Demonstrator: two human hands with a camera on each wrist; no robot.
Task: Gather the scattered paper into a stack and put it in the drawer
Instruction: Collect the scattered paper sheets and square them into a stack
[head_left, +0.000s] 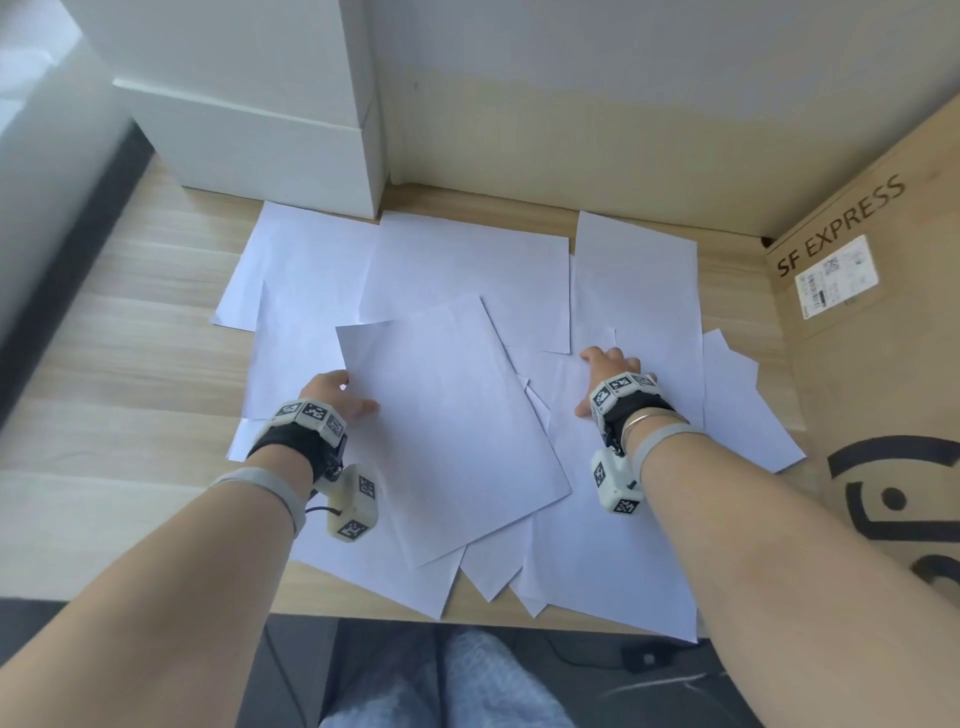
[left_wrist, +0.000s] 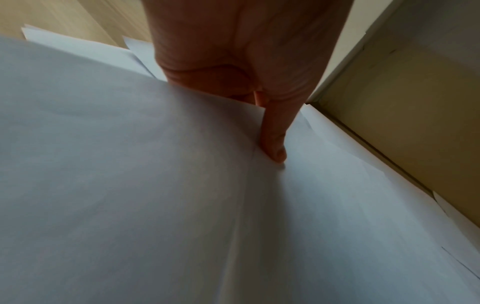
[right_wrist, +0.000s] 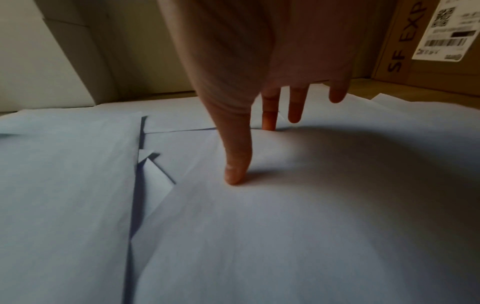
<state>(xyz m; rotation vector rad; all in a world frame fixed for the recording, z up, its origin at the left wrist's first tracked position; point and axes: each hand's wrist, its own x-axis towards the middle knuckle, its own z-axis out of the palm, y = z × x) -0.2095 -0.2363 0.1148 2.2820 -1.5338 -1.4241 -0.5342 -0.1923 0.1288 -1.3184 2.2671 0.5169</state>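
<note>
A: Where was the paper at that point?

B: Spread over the worktop (head_left: 130, 322) in loose overlapping sheets, from the white cabinet (head_left: 270, 130) at the back left across to the cardboard box (head_left: 872, 364) on the right. Nothing was stacked yet, and no drawer showed in any view.

A: And the hands?

B: The left hand (head_left: 332, 397) had its grip on the top sheet (head_left: 447, 431), thumb lying over the left edge and fingers tucked under it, so that edge stood lifted off the rest. The right hand (head_left: 610, 374) held nothing. Its grip was wide, fingers straight and spread, with the thumb and at least one fingertip pressing on the sheets (head_left: 639, 291) on the right.

A: What could have gone wrong from there?

B: Mostly slipping, I'd judge. Pinched at one edge only, the top sheet could sag, and dragging it might crease it. Sweeping the right-hand sheets inward with flat fingers could move only the uppermost one and leave those beneath behind. A folded corner (right_wrist: 155, 170) already stuck up between two sheets, so it could catch and crumple if the pile was pushed together.

A: Anything near the edge?

B: Several sheets overhung the near edge of the worktop (head_left: 608, 613). A careless pull towards the person could tip those onto the floor
</note>
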